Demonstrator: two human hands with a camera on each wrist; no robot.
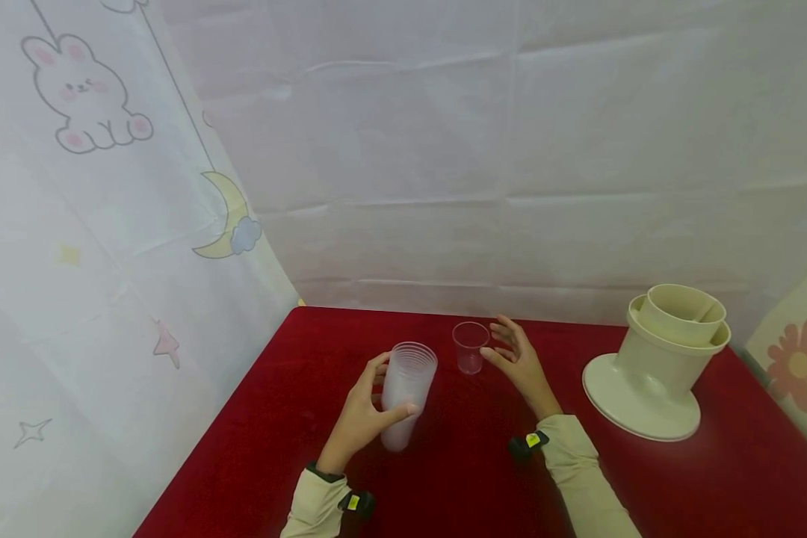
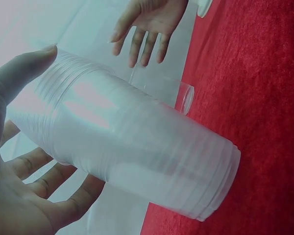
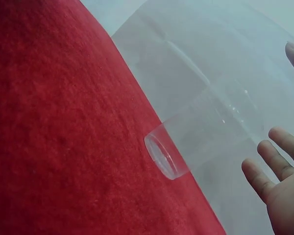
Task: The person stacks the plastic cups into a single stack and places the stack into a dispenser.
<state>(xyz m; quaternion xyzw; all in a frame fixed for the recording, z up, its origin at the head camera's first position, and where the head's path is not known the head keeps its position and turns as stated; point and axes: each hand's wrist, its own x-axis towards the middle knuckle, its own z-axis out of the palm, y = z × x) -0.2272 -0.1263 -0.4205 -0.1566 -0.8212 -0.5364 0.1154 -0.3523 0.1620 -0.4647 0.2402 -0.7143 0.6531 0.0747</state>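
Observation:
A tall stack of clear plastic cups (image 1: 410,377) leans slightly in my left hand (image 1: 358,420), which grips it between thumb and fingers. In the left wrist view, the nested rims of the stack (image 2: 132,127) lie by the thumb, with the bases pointing toward the red cloth. One single clear plastic cup (image 1: 471,348) stands upright on the table, right of the stack. Beside that cup is my right hand (image 1: 523,372), its fingers spread and relaxed. From the right wrist, a gap shows between the fingers and the cup (image 3: 186,142).
A cream plastic piece with a round base (image 1: 652,396) and cylindrical openings on top stands at the right of the table. Red cloth (image 1: 471,471) covers the table. A pale sheet (image 1: 410,149) hangs behind it, and a printed one (image 1: 107,299) hangs at the left.

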